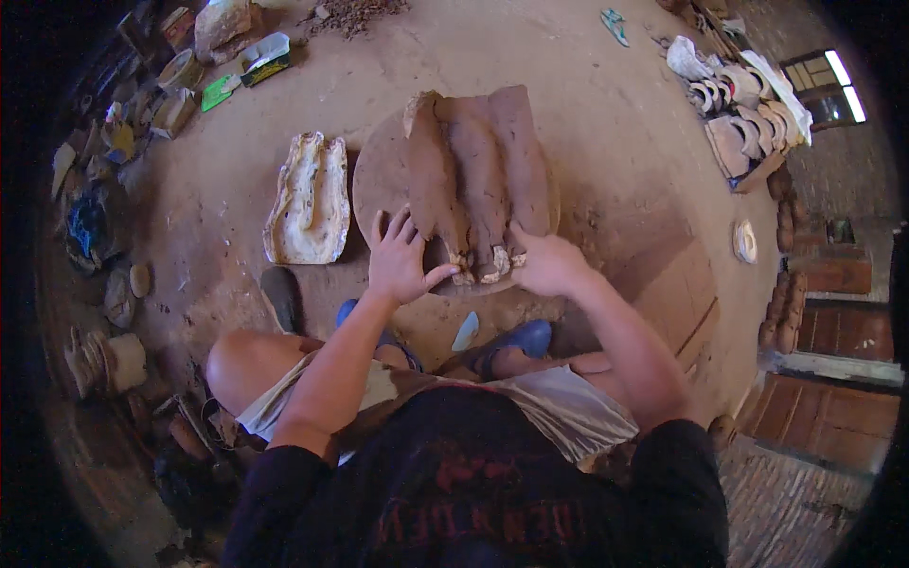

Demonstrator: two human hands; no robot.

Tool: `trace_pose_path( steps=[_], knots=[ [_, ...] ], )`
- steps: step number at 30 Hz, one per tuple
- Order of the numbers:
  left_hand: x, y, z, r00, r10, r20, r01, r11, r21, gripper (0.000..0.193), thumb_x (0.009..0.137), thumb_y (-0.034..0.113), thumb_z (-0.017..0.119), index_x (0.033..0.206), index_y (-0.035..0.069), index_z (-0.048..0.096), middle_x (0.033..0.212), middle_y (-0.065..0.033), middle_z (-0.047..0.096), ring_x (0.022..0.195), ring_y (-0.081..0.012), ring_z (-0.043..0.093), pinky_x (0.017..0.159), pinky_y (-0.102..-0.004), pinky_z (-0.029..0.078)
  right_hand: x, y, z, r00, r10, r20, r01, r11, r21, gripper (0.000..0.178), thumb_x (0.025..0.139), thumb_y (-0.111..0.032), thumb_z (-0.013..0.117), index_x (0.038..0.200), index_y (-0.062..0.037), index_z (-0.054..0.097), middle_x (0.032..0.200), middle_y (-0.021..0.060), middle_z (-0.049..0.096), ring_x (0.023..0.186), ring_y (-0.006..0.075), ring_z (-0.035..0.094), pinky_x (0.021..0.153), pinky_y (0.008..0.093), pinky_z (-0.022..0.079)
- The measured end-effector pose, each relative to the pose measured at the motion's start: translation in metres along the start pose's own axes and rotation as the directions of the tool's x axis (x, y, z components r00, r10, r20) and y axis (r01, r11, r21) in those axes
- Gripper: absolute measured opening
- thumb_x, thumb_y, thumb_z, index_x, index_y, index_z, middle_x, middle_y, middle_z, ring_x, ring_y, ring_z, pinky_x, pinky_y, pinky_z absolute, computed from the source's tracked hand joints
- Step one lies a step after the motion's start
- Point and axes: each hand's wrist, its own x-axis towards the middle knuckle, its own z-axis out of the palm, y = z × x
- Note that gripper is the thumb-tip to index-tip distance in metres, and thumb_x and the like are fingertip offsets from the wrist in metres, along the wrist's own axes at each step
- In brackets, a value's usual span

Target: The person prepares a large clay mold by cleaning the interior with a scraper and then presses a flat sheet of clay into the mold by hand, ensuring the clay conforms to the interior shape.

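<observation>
A long brown clay piece, with ridges and hollows running lengthwise, lies on a round board on the ground. Pale, crumbly bits show at its near end. My left hand is open at the near left edge, fingers spread and thumb reaching to the clay's end. Over the near right corner, my right hand has one finger stretched along the clay; its other fingers look curled in at the edge, partly hidden. Left of the board lies a whitish trough-shaped mould with a raised ridge inside.
My blue shoes are close to the board's near side, a pale blue shard between them. Containers and clutter line the left. Curved clay pieces are stacked at the far right. A dark, rounded object lies below the mould.
</observation>
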Motion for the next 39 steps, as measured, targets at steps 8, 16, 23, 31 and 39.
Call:
trace_pose_path(
  steps=[8, 16, 23, 31, 39],
  knots=[
    [0.006, -0.023, -0.004, 0.986, 0.016, 0.167, -0.036, 0.992, 0.119, 0.103, 0.086, 0.087, 0.056, 0.147, 0.005, 0.064, 0.156, -0.0163, 0.057, 0.153, -0.0357, 0.043, 0.130, -0.0653, 0.015, 0.001, -0.009, 0.016, 1.000, -0.020, 0.012, 0.019, 1.000, 0.015, 0.099, 0.083, -0.037, 0.069, 0.169, -0.0065, 0.030, 0.140, 0.0287, 0.066, 0.120, 0.0461, 0.069, 0.105, 0.0519, 0.055],
    [0.008, -0.022, -0.006, 0.987, 0.013, 0.159, -0.026, 0.997, 0.078, 0.101, 0.089, 0.087, 0.052, 0.127, -0.005, 0.073, 0.148, -0.0238, 0.062, 0.148, -0.0433, 0.046, 0.130, -0.0671, 0.012, 0.029, 0.011, -0.011, 0.978, 0.017, -0.207, 0.069, 0.915, 0.397, 0.071, 0.086, -0.032, 0.067, 0.153, -0.0080, 0.060, 0.111, 0.0245, 0.077, 0.104, 0.0395, 0.075, 0.097, 0.0478, 0.058],
    [0.010, -0.021, -0.005, 0.992, 0.001, 0.124, -0.008, 0.999, 0.054, 0.092, 0.092, 0.080, 0.053, 0.120, -0.005, 0.074, 0.133, -0.0237, 0.068, 0.140, -0.0436, 0.052, 0.129, -0.0666, 0.015, 0.095, -0.014, -0.101, 0.985, -0.119, -0.128, 0.130, 0.989, 0.078, 0.092, 0.083, -0.027, 0.072, 0.168, -0.0290, 0.039, 0.127, 0.0244, 0.073, 0.118, 0.0378, 0.070, 0.098, 0.0478, 0.059],
    [0.014, -0.029, -0.002, 0.994, 0.007, 0.110, -0.005, 1.000, -0.018, 0.081, 0.092, 0.074, 0.054, 0.110, -0.002, 0.076, 0.133, -0.0219, 0.066, 0.143, -0.0412, 0.051, 0.129, -0.0658, 0.017, 0.145, -0.026, -0.137, 0.984, -0.167, 0.065, 0.179, 0.896, -0.406, 0.099, 0.079, -0.024, 0.071, 0.170, -0.0379, 0.034, 0.140, 0.0160, 0.071, 0.122, 0.0349, 0.071, 0.101, 0.0473, 0.058],
    [0.019, -0.034, -0.004, 0.998, 0.069, 0.002, -0.069, 0.997, -0.043, 0.078, 0.091, 0.071, 0.055, 0.108, -0.002, 0.076, 0.129, -0.0233, 0.068, 0.138, -0.0429, 0.053, 0.129, -0.0654, 0.016, 0.128, -0.036, -0.134, 0.950, -0.157, 0.270, 0.285, 0.787, -0.547, 0.106, 0.071, -0.018, 0.080, 0.168, -0.0293, 0.041, 0.133, 0.0175, 0.074, 0.120, 0.0363, 0.071, 0.099, 0.0460, 0.059]
  ],
)
